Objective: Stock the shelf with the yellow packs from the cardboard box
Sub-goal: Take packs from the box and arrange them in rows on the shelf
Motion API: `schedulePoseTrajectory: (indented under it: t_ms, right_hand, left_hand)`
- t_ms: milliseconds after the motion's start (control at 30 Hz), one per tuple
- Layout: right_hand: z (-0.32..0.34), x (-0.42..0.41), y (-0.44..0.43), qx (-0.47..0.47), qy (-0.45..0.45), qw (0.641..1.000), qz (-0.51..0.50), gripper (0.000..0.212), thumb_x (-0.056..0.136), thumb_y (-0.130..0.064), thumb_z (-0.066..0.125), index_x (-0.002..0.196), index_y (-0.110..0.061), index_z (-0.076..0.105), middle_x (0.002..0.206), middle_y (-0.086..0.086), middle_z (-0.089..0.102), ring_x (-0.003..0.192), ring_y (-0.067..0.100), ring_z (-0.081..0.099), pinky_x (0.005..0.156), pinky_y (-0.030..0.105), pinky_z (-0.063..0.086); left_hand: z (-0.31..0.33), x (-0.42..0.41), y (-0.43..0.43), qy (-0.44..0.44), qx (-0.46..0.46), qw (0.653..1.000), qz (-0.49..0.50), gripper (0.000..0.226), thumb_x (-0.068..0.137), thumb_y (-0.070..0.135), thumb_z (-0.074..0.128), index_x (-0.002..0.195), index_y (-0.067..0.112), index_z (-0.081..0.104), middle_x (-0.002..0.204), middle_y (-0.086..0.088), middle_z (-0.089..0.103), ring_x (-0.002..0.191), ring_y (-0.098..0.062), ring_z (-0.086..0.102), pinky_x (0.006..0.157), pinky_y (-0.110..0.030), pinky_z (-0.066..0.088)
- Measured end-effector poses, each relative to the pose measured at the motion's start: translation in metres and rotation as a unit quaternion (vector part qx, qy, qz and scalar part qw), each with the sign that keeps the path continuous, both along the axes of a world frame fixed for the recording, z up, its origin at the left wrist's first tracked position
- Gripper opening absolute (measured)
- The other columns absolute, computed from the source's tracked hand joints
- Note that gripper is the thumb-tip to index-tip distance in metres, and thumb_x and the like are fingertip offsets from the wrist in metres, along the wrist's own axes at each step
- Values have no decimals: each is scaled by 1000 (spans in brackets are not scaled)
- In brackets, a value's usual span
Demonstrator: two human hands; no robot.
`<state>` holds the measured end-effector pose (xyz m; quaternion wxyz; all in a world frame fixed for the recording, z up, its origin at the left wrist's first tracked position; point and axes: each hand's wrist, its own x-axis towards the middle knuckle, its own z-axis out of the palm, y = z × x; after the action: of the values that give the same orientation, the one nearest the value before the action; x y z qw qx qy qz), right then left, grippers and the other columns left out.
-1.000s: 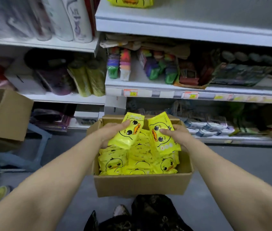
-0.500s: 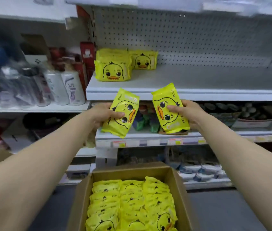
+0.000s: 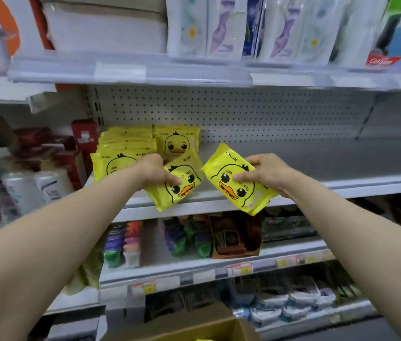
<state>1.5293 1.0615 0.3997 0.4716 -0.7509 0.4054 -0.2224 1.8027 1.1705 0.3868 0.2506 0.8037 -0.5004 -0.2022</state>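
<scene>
The left yellow pack [image 3: 177, 190] and right yellow pack [image 3: 233, 183] are showing smooth, glossy plastic film, wrinkling slightly at the edges. The shelf [image 3: 317, 158] behind them is looking like matt painted metal, its perforated back panel [image 3: 243, 112] likewise. A clear plastic strip [image 3: 169, 73] is fronting the shelf above, glinting. At the near bottom edge, the cardboard box [image 3: 194, 326] is showing matt brown paperboard.

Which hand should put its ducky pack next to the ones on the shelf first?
Probably the left hand: the pack it grips is right beside the stacked packs on the shelf. The right hand grips the other pack farther right, before bare shelf.
</scene>
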Motion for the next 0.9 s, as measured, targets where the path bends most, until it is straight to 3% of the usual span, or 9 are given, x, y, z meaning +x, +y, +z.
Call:
schedulePoseTrajectory:
  t_ms: [100,200,300,433,533,667,800,900]
  right_hand:
    - [4,2,-30,-69,74,995,10,47,67,-20,92,109,-14,71,98,-1,77,81,13,74,71,27,58]
    - [8,7,-60,-161,164,973,27,49,63,-32,93,107,-24,71,99,-6,75,90,13,71,83,29,57]
    - [8,17,-84,-206,209,955,48,45,62,-38,93,100,-31,69,98,-9,73,90,13,69,83,28,55]
    - [4,32,-113,-217,209,951,63,40,65,-36,91,99,-28,70,98,-12,72,91,10,66,80,25,51]
    - [3,40,-131,-216,202,952,81,38,68,-33,90,99,-29,69,97,-11,72,90,10,66,78,27,52]
    - [0,51,-147,-204,172,959,95,33,68,-30,91,93,-30,70,87,-11,72,81,9,68,67,24,49]
    - [-4,63,-161,-202,154,961,106,32,66,-26,92,90,-28,72,77,-16,72,68,-1,66,59,15,47]
    - [-5,72,-169,-213,152,959,108,32,66,-26,93,89,-29,71,73,-22,71,64,-6,63,55,9,44]
  left_hand:
    - [8,-4,-36,-83,28,995,-41,88,60,53,87,134,17,55,132,-2,60,118,-26,57,101,-35,47]
    - [13,-4,-69,-143,35,986,-80,66,73,43,82,127,15,56,125,-3,60,106,-23,57,87,-31,47]
    - [11,5,-92,-180,33,977,-108,56,77,37,80,123,17,57,120,-1,60,104,-21,55,86,-33,46]
    - [13,29,-122,-276,21,955,-106,60,74,47,79,126,29,55,107,4,59,116,-26,50,87,-35,37]
    - [12,50,-144,-346,42,933,-90,69,71,56,77,131,33,51,122,-1,60,120,-27,45,93,-37,36]
    - [8,76,-164,-342,49,937,-49,78,64,61,79,129,28,49,122,-12,52,116,-33,47,92,-39,41]
    - [6,93,-179,-367,39,928,-51,82,61,64,79,127,26,48,117,-12,55,112,-29,48,84,-37,38]
    - [6,99,-186,-385,27,921,-55,76,66,61,78,126,24,49,116,-8,59,113,-27,47,88,-36,37]
